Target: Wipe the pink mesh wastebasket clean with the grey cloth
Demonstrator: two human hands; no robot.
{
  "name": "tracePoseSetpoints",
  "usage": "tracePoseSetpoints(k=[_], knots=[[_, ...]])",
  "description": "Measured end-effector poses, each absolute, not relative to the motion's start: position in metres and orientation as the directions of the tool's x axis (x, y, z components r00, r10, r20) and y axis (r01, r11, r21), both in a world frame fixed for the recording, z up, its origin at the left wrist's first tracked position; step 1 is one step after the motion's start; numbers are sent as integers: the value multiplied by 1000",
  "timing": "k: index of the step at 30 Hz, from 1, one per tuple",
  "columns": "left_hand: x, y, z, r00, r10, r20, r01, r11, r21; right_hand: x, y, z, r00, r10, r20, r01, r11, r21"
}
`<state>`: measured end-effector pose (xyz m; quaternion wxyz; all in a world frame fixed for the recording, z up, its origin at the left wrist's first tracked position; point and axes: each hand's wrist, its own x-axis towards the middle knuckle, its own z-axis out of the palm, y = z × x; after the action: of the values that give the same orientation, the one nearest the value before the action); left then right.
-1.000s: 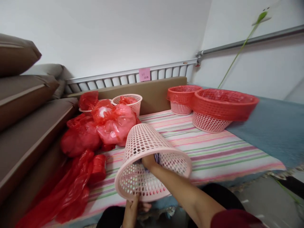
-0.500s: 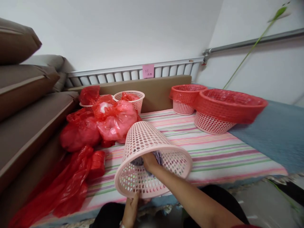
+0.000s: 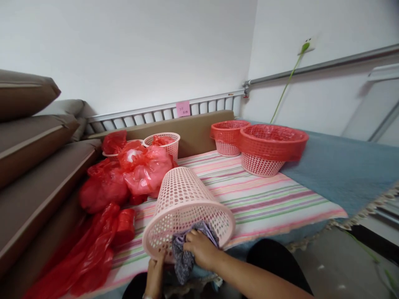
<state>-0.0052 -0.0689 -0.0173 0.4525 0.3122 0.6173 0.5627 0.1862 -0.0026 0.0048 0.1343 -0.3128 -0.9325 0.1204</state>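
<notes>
So, a pink openwork basket (image 3: 183, 187) is tipping over sideways near the front edge of a striped sheet (image 3: 271, 203), its mouth facing the person. Can't tell how much of its weight is resting on the sheet. The left hand (image 3: 155, 270) is gripping the lower rim, thumb showing at the inner side; the other fingers are hiding underneath. Meanwhile the right hand (image 3: 199, 248) is bunching a grayish-purple cloth (image 3: 183, 262) in closed fingers, right at the basket's opening, and part of that cloth is hanging down in front of the lower rim.

Over to the left, a few stuffed red bags (image 3: 151, 170) are sitting in a heap just behind the basket, and a red roll (image 3: 125, 226) is lying beside some loose red plastic (image 3: 93, 253). Another upright basket (image 3: 173, 148) is standing behind the heap with red plastic inside. On the far right side of the sheet, two baskets with red liners (image 3: 263, 164) are standing close together, the plastic folding over their rims. Brown cushions (image 3: 40, 151) are stacking up at the left edge, and a pink note (image 3: 183, 109) is hanging on the radiator (image 3: 143, 118).
</notes>
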Motion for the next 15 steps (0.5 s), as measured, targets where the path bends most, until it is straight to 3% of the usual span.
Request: tracePoseSetpoints(k=[8,15], knots=[[-15,-68,-31,-397,873,-283,-223,208,952,147,12,6,-541,834,112,723,529,-445],[-17,-65,-44,-378,869,-320,-227,248,942,111,66,6,-444,874,196,607,455,-651]])
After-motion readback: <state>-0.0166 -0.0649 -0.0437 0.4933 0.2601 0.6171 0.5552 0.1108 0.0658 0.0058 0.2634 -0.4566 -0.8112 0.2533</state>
